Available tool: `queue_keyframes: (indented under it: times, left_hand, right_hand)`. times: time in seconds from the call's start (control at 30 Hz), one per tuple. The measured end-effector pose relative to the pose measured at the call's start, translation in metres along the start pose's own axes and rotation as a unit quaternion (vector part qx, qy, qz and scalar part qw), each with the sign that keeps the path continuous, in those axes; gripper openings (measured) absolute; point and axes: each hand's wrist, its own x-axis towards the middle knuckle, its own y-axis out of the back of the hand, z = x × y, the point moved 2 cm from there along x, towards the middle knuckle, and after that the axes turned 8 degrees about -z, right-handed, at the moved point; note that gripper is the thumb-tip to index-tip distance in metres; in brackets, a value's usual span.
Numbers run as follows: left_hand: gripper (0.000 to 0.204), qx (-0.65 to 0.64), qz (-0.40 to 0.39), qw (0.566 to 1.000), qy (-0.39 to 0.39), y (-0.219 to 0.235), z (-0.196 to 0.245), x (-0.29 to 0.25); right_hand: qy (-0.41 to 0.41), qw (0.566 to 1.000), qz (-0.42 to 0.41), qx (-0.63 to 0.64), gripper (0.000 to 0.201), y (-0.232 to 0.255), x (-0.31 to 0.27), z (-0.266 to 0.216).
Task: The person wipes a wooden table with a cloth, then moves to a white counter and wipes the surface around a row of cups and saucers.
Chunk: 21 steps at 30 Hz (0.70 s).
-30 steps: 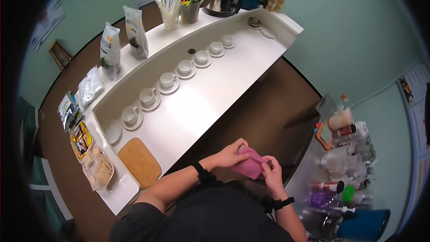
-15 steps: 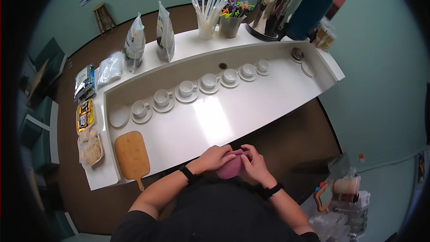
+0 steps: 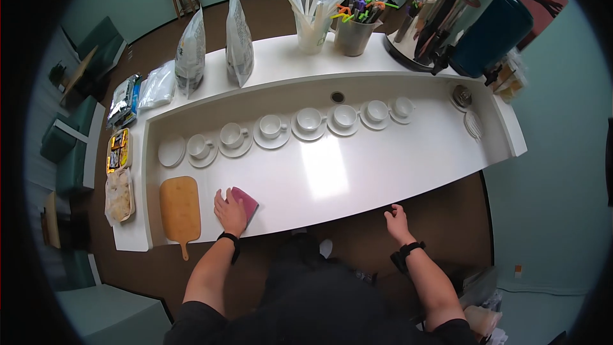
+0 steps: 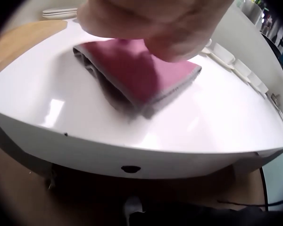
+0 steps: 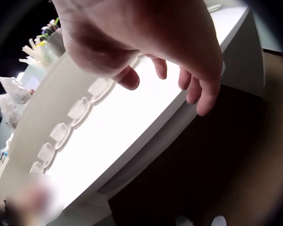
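Observation:
A folded pink cloth (image 3: 245,204) with a grey underside lies on the white counter (image 3: 287,201), right of the wooden cutting board (image 3: 180,207). My left hand (image 3: 230,209) rests on the cloth with its fingers extended toward the back of the counter. In the left wrist view the palm covers the cloth's far part, while its near corner (image 4: 141,94) shows. My right hand (image 3: 397,222) hangs in the air just off the counter's front edge. Its fingers (image 5: 195,89) are loosely bent and hold nothing.
A row of white cups on saucers (image 3: 272,129) runs along the back of the counter. Stacked saucers (image 3: 172,151) sit at its left end. On the raised ledge stand bags (image 3: 239,41), straws in cups (image 3: 314,25) and a large metal urn (image 3: 440,19).
Both hands held the cloth together before. The left hand has carried it left onto the counter, and the right hand has let go and moved right. The view has turned toward the counter.

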Motion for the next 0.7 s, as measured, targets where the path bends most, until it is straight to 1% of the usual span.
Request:
queue_keyframes:
  times: [0.03, 0.07, 0.13, 0.17, 0.23, 0.3, 0.37, 0.4, 0.47, 0.5, 0.53, 0.6, 0.63, 0.7]
  left_hand:
    - [0.067, 0.001, 0.013, 1.000, -0.020, -0.004, 0.009, -0.002]
    - [0.073, 0.027, 0.006, 0.999, -0.017, -0.011, 0.015, -0.007]
    - [0.086, 0.076, -0.013, 0.997, -0.014, -0.028, 0.028, -0.013]
    - [0.095, 0.072, -0.035, 0.997, 0.008, -0.032, 0.029, -0.009]
    - [0.093, 0.064, -0.029, 0.997, 0.011, -0.032, 0.032, -0.004]
    - [0.093, 0.061, -0.024, 0.998, 0.007, -0.029, 0.032, 0.002]
    - [0.093, 0.062, -0.034, 0.997, 0.018, -0.025, 0.036, 0.008]
    - [0.093, 0.065, -0.038, 0.997, 0.021, -0.026, 0.036, 0.010]
    - [0.093, 0.083, -0.045, 0.996, 0.004, -0.033, 0.034, 0.010]
    - [0.093, 0.092, -0.046, 0.995, -0.004, -0.035, 0.035, 0.012]
    - [0.093, 0.093, -0.059, 0.993, -0.033, -0.036, 0.041, 0.013]
    - [0.092, 0.092, -0.087, 0.987, -0.097, -0.039, 0.068, 0.012]
    - [0.090, 0.088, -0.110, 0.980, -0.143, -0.042, 0.088, 0.014]
    - [0.087, 0.079, -0.154, 0.957, -0.231, -0.051, 0.136, 0.015]
  right_hand:
    - [-0.043, 0.999, -0.002, 0.024, 0.062, 0.002, 0.020, 0.004]
    - [-0.082, 0.995, 0.022, 0.055, 0.066, 0.002, 0.034, 0.003]
    - [-0.123, 0.989, 0.068, 0.056, 0.071, 0.003, 0.061, -0.003]
    - [-0.164, 0.981, 0.078, 0.068, 0.072, 0.004, 0.072, -0.006]
    - [-0.241, 0.962, 0.098, 0.085, 0.075, 0.007, 0.100, -0.016]
    - [-0.339, 0.917, 0.173, 0.122, 0.079, 0.009, 0.134, -0.023]
    - [-0.388, 0.909, 0.150, 0.020, 0.073, 0.002, 0.156, -0.012]
    - [-0.391, 0.903, 0.180, 0.013, 0.071, -0.003, 0.160, -0.003]
    - [-0.397, 0.885, 0.242, -0.003, 0.069, 0.005, 0.140, -0.056]
    - [-0.400, 0.878, 0.262, -0.014, 0.068, 0.003, 0.141, -0.059]
    - [-0.401, 0.876, 0.268, -0.012, 0.067, 0.002, 0.143, -0.064]
    - [-0.407, 0.867, 0.287, -0.008, 0.065, 0.005, 0.142, -0.064]
    - [-0.404, 0.861, 0.307, -0.022, 0.066, 0.001, 0.147, -0.056]
    - [-0.407, 0.861, 0.306, -0.017, 0.067, 0.003, 0.148, -0.056]
